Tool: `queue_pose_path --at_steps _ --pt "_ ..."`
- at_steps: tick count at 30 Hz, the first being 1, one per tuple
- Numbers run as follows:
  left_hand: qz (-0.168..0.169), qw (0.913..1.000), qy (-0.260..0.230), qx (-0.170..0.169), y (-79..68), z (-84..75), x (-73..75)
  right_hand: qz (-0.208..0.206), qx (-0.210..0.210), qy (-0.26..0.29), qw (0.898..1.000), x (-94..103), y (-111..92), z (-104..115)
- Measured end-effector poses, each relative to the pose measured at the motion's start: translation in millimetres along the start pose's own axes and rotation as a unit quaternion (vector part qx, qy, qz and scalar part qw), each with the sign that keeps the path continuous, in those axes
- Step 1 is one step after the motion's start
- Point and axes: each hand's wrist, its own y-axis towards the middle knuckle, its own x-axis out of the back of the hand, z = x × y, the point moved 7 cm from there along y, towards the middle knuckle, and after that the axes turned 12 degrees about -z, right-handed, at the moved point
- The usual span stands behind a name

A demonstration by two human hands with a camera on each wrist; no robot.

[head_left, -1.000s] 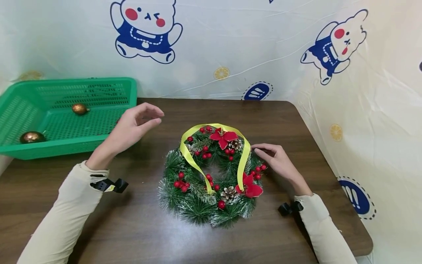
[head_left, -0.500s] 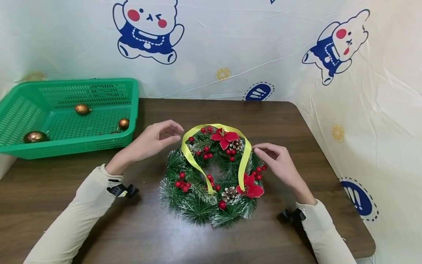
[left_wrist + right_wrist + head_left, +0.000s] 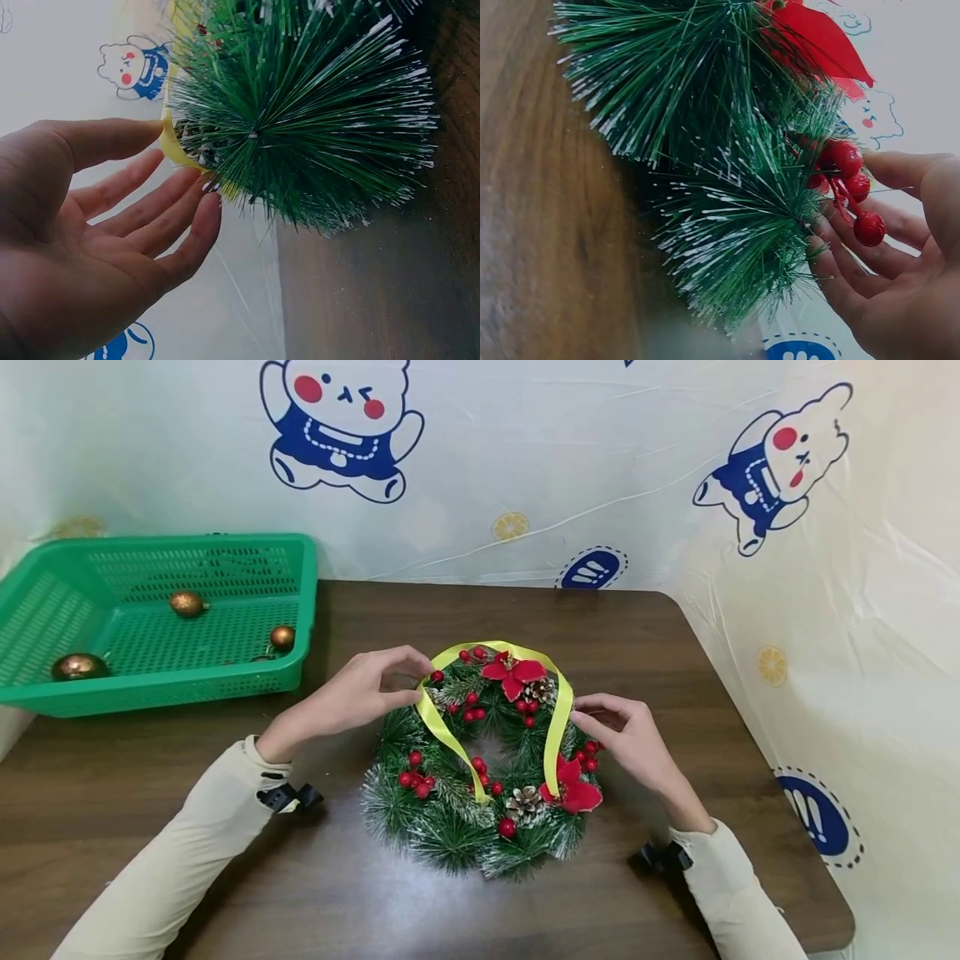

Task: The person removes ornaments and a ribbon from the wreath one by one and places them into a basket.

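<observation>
A green Christmas wreath (image 3: 450,839) with frosted needle tips, red berries, red poinsettias and pinecones lies on the table. Over its upper part runs a looped yellow ribbon (image 3: 558,727), both ends hanging down toward the wreath's lower half. My left hand (image 3: 356,693) is at the ribbon's upper left, its fingertips touching the edge; in the left wrist view a gap shows between thumb and forefinger. On the other side my right hand (image 3: 633,739) reaches the ribbon's right edge. In the right wrist view its fingers lie along the needles beside red berries (image 3: 844,161), some fingertips hidden.
A green plastic basket (image 3: 150,685) stands at the table's back left, holding several bronze ball ornaments (image 3: 187,603). A patterned cloth (image 3: 465,460) covers the wall behind and to the right. The brown table (image 3: 360,910) has a rounded right corner.
My left hand has moved right from beside the basket to the ribbon's left edge. The right hand has shifted slightly toward the ribbon. The wreath has stayed in place.
</observation>
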Motion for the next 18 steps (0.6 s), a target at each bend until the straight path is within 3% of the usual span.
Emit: queue_pose_path --at_steps 4,7,11,15,18 --pt "-0.001 0.9999 0.006 -0.016 1.9 -0.6 -0.3 -0.014 0.006 0.004 1.000 -0.2 0 5" --pt "-0.012 0.9994 0.019 -0.027 3.9 -1.1 2.2 -0.025 0.016 0.002 1.000 0.6 -2 21" --pt "-0.019 0.9990 0.034 -0.023 5.1 1.7 4.9 -0.029 0.026 0.006 0.999 -0.8 -5 33" --pt "0.011 0.9978 0.063 -0.017 3.4 7.1 -2.1 -0.034 0.022 0.020 0.999 -4.6 -4 17" --pt "0.031 0.9956 0.086 -0.020 1.1 9.2 -8.4 -0.034 0.005 0.015 0.999 -7.4 -6 21"
